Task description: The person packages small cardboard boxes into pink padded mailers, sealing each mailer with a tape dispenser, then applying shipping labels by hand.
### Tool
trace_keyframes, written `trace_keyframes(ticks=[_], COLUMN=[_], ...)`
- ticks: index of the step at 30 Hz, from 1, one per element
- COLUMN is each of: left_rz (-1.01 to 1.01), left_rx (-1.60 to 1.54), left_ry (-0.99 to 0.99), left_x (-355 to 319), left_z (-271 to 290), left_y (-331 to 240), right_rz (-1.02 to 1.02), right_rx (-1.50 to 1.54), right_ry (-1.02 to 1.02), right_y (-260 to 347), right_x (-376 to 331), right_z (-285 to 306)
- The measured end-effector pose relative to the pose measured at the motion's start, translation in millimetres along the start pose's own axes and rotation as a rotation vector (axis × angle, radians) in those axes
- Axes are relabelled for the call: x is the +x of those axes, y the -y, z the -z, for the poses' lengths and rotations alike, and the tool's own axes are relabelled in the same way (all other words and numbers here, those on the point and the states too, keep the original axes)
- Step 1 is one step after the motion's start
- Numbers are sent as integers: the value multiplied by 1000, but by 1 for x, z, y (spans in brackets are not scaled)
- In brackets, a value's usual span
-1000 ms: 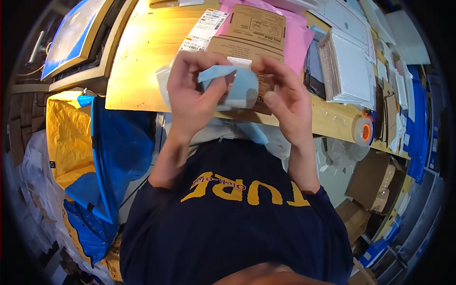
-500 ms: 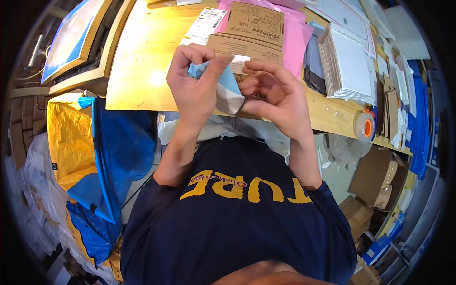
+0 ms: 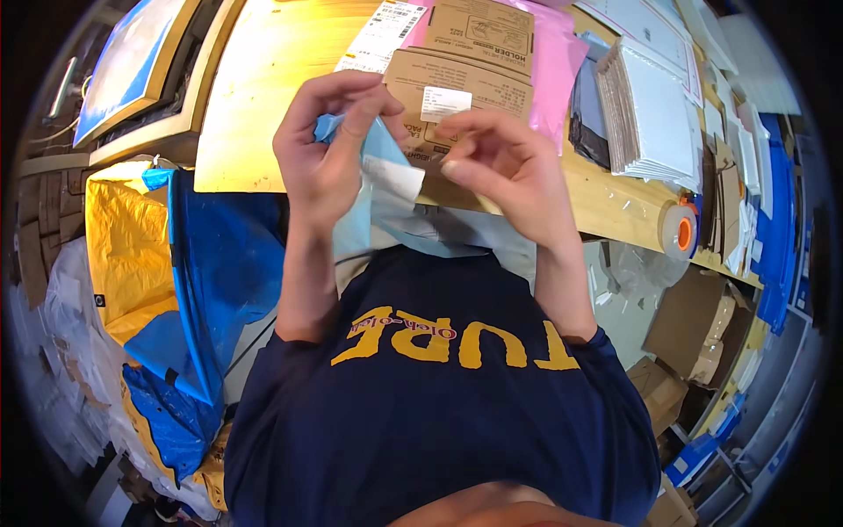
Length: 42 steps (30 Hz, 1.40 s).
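My left hand [image 3: 323, 145] is closed on a light blue strip of backing paper [image 3: 353, 224] that hangs below it toward my lap. A white label [image 3: 395, 180] shows on the strip beside my fingers. To its right, my right hand [image 3: 509, 171] hovers over the table's front edge, its fingers half curled and the thumb apart from the index finger. Nothing shows between them. Just beyond both hands lies a brown cardboard box [image 3: 500, 86] bearing a white sticker [image 3: 445, 104]. Behind it lies a second brown box [image 3: 483, 31].
Under the boxes is a pink plastic mailer [image 3: 555, 79], with a printed shipping label [image 3: 384, 37] to its left. White padded envelopes [image 3: 645, 110] and a tape roll [image 3: 678, 230] occupy the right side. A screen [image 3: 132, 66] and a yellow-blue bag [image 3: 132, 255] are at left.
My left hand has moved left, away from the right one, and more of the blue strip now hangs down. The sticker on the box has come into fuller view.
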<state>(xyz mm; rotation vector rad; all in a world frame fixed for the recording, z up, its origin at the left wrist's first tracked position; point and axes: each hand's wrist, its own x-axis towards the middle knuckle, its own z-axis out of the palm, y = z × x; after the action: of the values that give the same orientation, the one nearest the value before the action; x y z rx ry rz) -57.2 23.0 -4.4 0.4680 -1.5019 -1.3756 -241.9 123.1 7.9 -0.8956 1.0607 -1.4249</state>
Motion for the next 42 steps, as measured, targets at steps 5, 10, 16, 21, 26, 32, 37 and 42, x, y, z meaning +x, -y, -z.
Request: trace_keyframes(ticks=[5,10,16,21,26,32,37,42], left_rz=[-87,-133,-33,30,28,102,179,93], left_rx=[114,168,275,458,283,379,692,849], left_ry=[-254,-259,-376,-438,-414,-200,404,603], left_x=[-2,-3,-9,-27,-41,-90,-162,-152], left_z=[-21,-22,-10,0,-7,18,53,43], left_y=[2,10,12,6,-2,9,94,125], right_rz=[62,117,573,257,-73,217,605,96], right_rx=[-343,-394,-270,-500,-1001,-1245,-732,-611], right_ry=[145,-4,-156,-455,-420,-581,-519,274], right_y=[-14,-14,-10,36,-21,-52,-5,-22], right_x=[-2,-2,16,91,165,178,69,-73], right_z=[-10,-15,-1,54,110,164,86,47])
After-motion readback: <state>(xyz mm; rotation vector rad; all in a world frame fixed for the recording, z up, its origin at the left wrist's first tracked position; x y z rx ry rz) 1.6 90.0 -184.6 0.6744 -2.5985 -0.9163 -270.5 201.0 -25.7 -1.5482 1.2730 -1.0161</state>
